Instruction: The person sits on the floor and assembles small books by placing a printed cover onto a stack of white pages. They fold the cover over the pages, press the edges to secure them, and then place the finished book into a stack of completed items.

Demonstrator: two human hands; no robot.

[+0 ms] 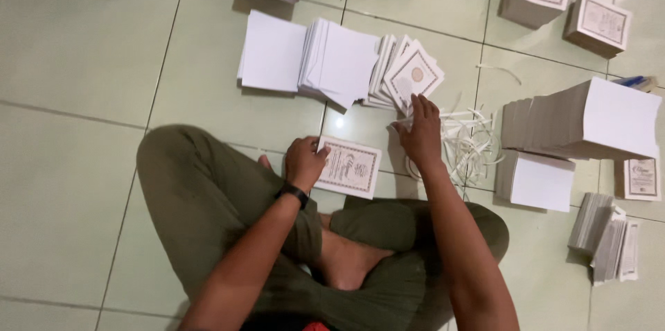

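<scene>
A: At 12 o'clock from our crossed legs, on the tiled floor [83,164], we have the printed card [350,166] lying flat, just beyond our knees. Our left hand [305,161] rests on its near-left edge, fingers curled over the border; the grip is closed lightly on the card.

B: And the right hand [419,130]?

A: At 1 o'clock, fingers spread and pressing down where the fanned stack of bordered cards [409,74] meets the tangle of white paper strips [471,144]. That grip is released; it clamps nothing.

B: How do we rate the card for handling?

A: We judge it light, thin and fairly stiff, with a smooth face that could slide on the glossy tile. Corners would likely crease under a hard pinch. We would take hold at an edge, thumb on top, fingers beneath, not at a corner.

B: Surroundings?

A: Blank white envelopes [273,54] at 11 o'clock, touching the fanned stack's neighbours; tall white stacks [589,119] at 3 o'clock, well apart from the card.
</scene>
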